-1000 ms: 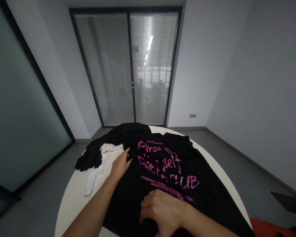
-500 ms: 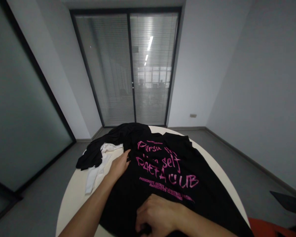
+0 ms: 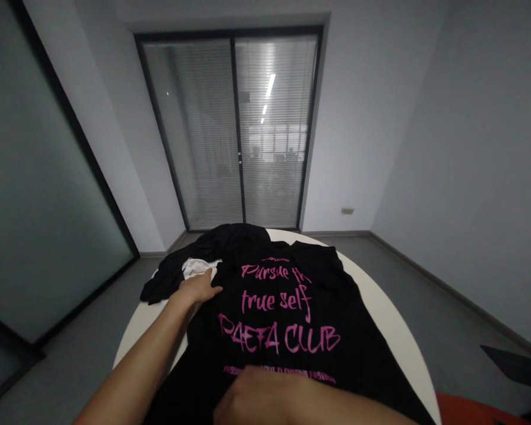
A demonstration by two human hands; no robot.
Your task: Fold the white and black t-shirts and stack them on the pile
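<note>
A black T-shirt with pink lettering lies spread over the round table, its collar at the far side. At the shirt's left edge is my left hand, thumb and forefinger apart, touching the cloth; its other fingers are partly hidden. My right hand, slightly blurred, is curled at the near part of the shirt and covers some of the lowest print line. It appears closed on the shirt's fabric, though its fingertips are out of sight. A white garment shows just beyond my left hand, beside a crumpled black garment.
The white tabletop has a curved edge, with grey floor around it. Something red and a dark flat object are at the lower right. Ahead stands a glazed, dark-framed partition with blinds.
The shirt's printed front has become flatter and its lettering straighter, shifting left and nearer. My right hand has moved left and toward me; my left hand has moved left.
</note>
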